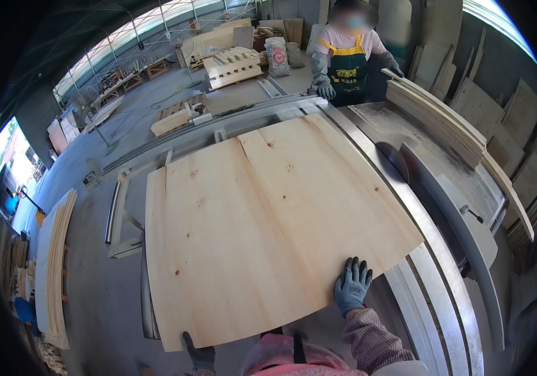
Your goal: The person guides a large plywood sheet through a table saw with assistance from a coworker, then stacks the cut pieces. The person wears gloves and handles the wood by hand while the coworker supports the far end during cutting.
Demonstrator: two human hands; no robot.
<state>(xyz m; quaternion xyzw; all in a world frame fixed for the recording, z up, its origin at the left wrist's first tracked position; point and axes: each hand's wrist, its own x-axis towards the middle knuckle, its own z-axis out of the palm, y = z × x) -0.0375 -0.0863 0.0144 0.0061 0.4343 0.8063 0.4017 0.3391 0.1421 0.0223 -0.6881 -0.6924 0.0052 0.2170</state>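
Note:
A large pale plywood sheet [262, 225] lies flat on the sliding table of a panel saw [431, 207]. My right hand [352, 285], in a dark grey glove, presses flat on the sheet's near right edge, fingers spread. My left hand [200, 356], also gloved, grips the near left corner of the sheet from below the edge. The saw's blade guard [450, 200] runs along the right side of the sheet.
A co-worker in a green apron [348, 69] stands at the far end of the saw, gloved hands on the machine. A stack of cut plywood strips [434, 119] lies right of the blade. More boards are stacked at the left [52, 269] and on pallets [234, 66] behind.

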